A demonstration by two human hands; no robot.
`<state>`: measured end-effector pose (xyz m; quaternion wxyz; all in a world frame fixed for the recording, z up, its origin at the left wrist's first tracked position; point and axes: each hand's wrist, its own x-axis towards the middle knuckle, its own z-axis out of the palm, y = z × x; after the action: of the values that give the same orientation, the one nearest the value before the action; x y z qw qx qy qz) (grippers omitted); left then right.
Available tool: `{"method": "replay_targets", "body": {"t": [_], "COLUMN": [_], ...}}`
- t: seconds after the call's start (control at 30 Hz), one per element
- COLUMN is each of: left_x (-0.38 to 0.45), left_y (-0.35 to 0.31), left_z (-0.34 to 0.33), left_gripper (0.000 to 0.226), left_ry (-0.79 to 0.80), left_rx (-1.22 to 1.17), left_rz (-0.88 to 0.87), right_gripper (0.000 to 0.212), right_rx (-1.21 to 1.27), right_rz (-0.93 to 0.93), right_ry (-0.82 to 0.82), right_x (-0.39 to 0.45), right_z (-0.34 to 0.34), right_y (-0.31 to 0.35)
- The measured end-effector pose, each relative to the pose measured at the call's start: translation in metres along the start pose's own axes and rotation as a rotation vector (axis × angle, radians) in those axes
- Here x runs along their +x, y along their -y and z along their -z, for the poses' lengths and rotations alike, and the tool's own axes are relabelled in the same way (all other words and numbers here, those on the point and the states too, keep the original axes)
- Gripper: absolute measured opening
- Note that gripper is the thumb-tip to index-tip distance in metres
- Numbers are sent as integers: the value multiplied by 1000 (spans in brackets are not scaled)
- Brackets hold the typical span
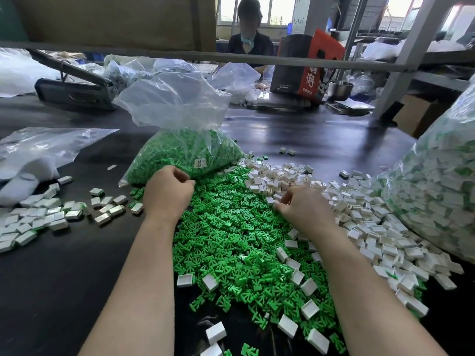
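Note:
A heap of small green plastic pieces (231,240) lies on the dark table in front of me. Loose white rectangular caps (372,242) spread to its right. My left hand (167,194) hovers over the far left edge of the green heap, back toward the camera and fingers curled under; whether they hold a piece is hidden. My right hand (303,209) reaches down where the green and white piles meet, and its fingertips pinch a white cap (270,200). An open clear bag of green pieces (185,155) stands just beyond my left hand.
Finished white-and-green caps (38,219) lie at the left, beside a crumpled clear bag (38,147). A big bag of caps (437,191) fills the right edge. Across the table sits a person (250,42), with a red-and-black box (303,65) and a metal bowl (340,88).

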<state>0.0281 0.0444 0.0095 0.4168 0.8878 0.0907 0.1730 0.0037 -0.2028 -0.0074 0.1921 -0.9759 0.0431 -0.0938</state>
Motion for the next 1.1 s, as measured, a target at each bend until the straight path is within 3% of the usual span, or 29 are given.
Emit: {"method": "replay_targets", "body": {"t": [0.13,0.2,0.27,0.33,0.67,0.77,0.93,1.1], "left_x": [-12,-18,-23,-27,-34,-31,-29,-27], "left_y": [-22,-32,-39,-45,-50,-49,-45,-44], "left_z": [-21,-28,-34,-37,-40,-40,-42,-43], "left_gripper": [10,9,12,16,22,20,22,20], "left_ry": [236,339,443,520,588,548,438,428], "left_rx": [-231,-317,-413,-501,-696,-687,-626,-668], "left_rz": [-44,-51,-56,-59,-166,-186,-198,-173], "right_gripper": [14,14,12,9,10,7,22,11], "right_rx": [34,327,769,1008,1098,932,276,174], "right_rz": [11,-13,-93,-146,-69,25,201,239], "right_ry": [-52,-37,43,137,201,200,314,259], "right_x": [2,4,3,2,0,-1,-7,-6], "right_z": [-3,0,8,15,14,11,2,1], "right_y": [-3,-3,1,5,15,15,26,33]}}
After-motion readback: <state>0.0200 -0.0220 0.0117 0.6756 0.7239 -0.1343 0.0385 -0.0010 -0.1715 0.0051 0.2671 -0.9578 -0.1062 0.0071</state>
